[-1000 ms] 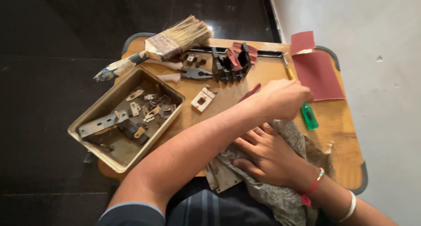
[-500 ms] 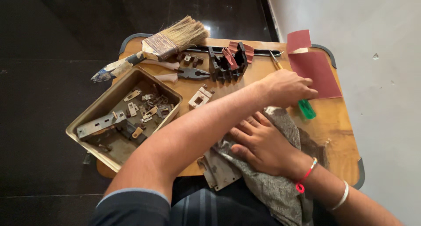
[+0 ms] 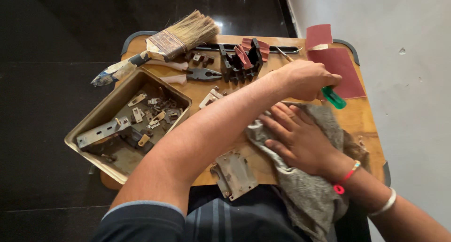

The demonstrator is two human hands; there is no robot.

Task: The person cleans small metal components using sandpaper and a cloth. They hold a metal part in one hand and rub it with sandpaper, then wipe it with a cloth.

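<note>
My left arm crosses over from the left, and my left hand is closed around a green-handled screwdriver whose thin shaft points to the far edge of the small wooden table. My right hand, with a red bracelet and a white bangle at the wrist, lies palm down with fingers spread on a grey cloth that hangs over the near edge. Whatever is under the cloth is hidden. A worn metal plate lies at the near edge beside the cloth.
A metal tray at the left holds several small metal parts. Behind it lie a wide paintbrush, pliers and a black slotted part. Red sandpaper sheets lie at the far right, next to a white wall. The floor is dark.
My left hand with the screwdriver has moved a little farther from me. My right hand and the cloth have slid farther onto the table.
</note>
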